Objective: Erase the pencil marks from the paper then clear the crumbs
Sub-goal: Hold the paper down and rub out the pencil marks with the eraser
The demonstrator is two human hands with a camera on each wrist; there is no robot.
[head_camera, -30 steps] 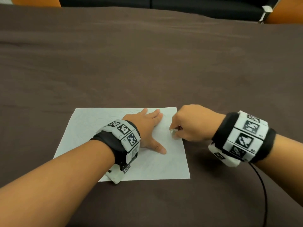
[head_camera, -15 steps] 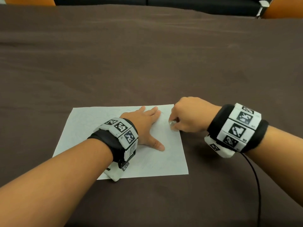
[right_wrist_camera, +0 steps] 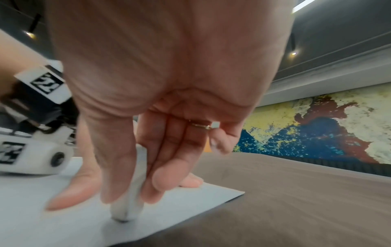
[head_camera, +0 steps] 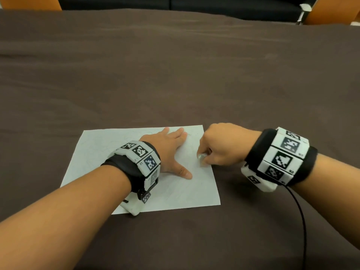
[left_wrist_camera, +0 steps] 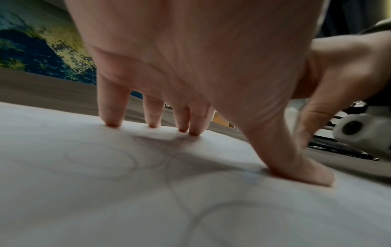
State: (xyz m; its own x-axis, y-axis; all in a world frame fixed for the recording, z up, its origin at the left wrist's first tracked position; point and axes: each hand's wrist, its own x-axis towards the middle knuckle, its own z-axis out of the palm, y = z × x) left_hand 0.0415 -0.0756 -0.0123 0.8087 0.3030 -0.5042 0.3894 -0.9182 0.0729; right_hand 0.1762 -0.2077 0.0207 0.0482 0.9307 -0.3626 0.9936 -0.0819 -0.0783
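A white sheet of paper (head_camera: 175, 193) with faint looping pencil lines (left_wrist_camera: 118, 160) lies on the brown tablecloth. My left hand (head_camera: 171, 151) lies flat on the sheet with fingers spread, and its fingertips (left_wrist_camera: 111, 122) and thumb press the paper (left_wrist_camera: 84, 200) down. My right hand (head_camera: 220, 147) is at the sheet's right edge. It pinches a white eraser (right_wrist_camera: 132, 197) between thumb and fingers, its grey-smudged tip touching the paper (right_wrist_camera: 52, 234). In the head view only the eraser (head_camera: 201, 157) tip shows below the knuckles.
The brown cloth (head_camera: 175, 75) covers the whole table around the sheet. A black cable (head_camera: 301, 221) runs from my right wristband toward the near edge. Orange chair backs (head_camera: 31, 2) stand beyond the far edge.
My right hand with the eraser has shifted back and forth a little along the sheet's right side. The left hand stays pressed on the paper.
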